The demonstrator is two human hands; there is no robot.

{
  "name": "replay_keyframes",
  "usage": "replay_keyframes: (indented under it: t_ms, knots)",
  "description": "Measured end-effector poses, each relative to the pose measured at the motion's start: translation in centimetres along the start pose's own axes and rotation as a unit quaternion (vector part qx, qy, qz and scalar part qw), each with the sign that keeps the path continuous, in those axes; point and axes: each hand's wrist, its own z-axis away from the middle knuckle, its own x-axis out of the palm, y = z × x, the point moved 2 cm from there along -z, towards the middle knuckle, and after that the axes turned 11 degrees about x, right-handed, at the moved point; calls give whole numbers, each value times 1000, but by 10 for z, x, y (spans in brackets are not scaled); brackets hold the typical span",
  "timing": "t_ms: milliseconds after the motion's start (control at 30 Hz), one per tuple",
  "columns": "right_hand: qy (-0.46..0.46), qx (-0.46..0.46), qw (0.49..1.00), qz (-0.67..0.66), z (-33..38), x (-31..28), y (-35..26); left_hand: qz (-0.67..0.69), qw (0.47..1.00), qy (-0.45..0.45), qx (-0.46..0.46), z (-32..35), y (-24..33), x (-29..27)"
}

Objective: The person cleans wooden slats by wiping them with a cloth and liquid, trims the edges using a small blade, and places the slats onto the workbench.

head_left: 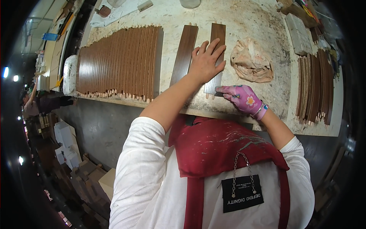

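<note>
My bare left hand [206, 64] lies with its fingers spread on a dark brown wooden slat [218, 32], pressing it to the worktable. Light dowel pegs stick out of both ends of this slat. In a pink flowered glove, my right hand [244, 100] pinches a small dark block [219, 94] at the slat's near end. How far the block reaches under the fingers is hidden. Just left lies a second brown slat [185, 51], partly covered by my left forearm. A crumpled beige cloth [251, 61] rests to the right of both hands.
A long row of brown slats [118, 63] with dowel ends fills the table's left side. Another stack of slats [314, 87] stands at the right edge, below a whitish block [298, 34]. The pale worktable [272, 103] is stained. Another person [32, 103] is at far left.
</note>
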Motion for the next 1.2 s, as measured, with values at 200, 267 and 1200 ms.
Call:
replay_keyframes:
  t_ms: [200, 267, 1200]
  knots:
    - [46, -7, 994, -98, 0, -5, 6, 4, 1000, -4, -4, -4, -1, -1]
    - [62, -1, 994, -88, -1, -6, 5, 4, 1000, -1, -1, -6, 0, 0]
    - [422, 274, 756, 419, -27, -329, 246, 121, 984, -68, -111, 77, 63, -58]
